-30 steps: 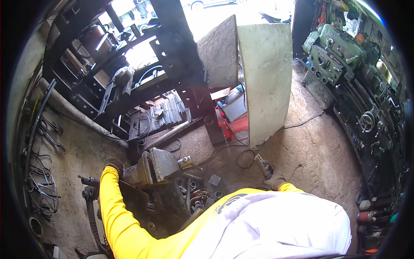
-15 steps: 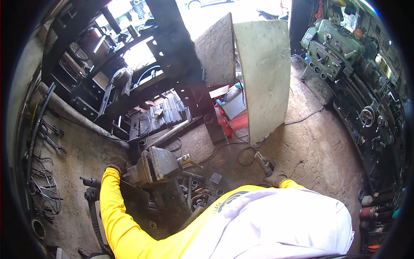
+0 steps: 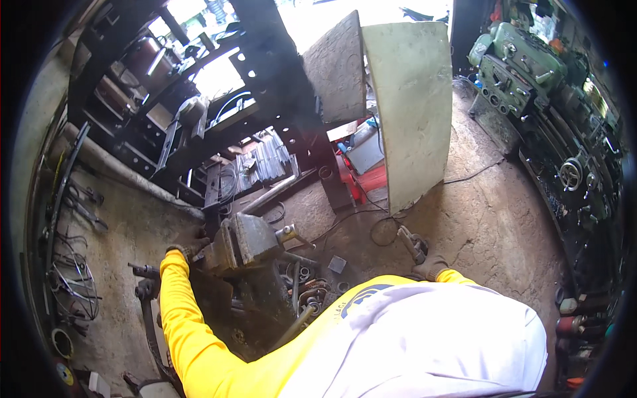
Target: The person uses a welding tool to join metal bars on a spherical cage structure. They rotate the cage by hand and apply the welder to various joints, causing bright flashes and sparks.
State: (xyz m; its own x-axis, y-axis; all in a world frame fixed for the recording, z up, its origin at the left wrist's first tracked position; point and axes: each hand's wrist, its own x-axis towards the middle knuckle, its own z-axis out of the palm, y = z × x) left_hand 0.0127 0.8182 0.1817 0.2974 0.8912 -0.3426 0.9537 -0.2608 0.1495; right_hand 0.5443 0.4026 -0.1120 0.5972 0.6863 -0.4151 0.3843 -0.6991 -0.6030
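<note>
My left hand [image 3: 188,249], in a dark glove, reaches out at the left against the near-left end of a bench vise [image 3: 249,241]. Its fingers blend into the dark metal, so how they are set is hard to see. The vise has heavy, worn grey jaws and a screw end with a handle [image 3: 292,235] on its right. My right hand [image 3: 432,266], also gloved, is low on my right and closed around a wrench [image 3: 413,244], whose metal head points up and away from me. The handle is hidden by the hand and my body.
Beneath the vise lie several metal rings and scraps [image 3: 305,284], with a small square plate [image 3: 336,265] beside them. A pale sheet [image 3: 413,113] stands upright ahead. A green lathe [image 3: 531,86] lines the right; a black steel frame [image 3: 279,93] stands ahead left. A cable [image 3: 358,213] crosses the floor.
The view has shifted slightly. My left hand stays by the vise, and my right hand still holds the wrench low at the right, a little farther right in the picture.
</note>
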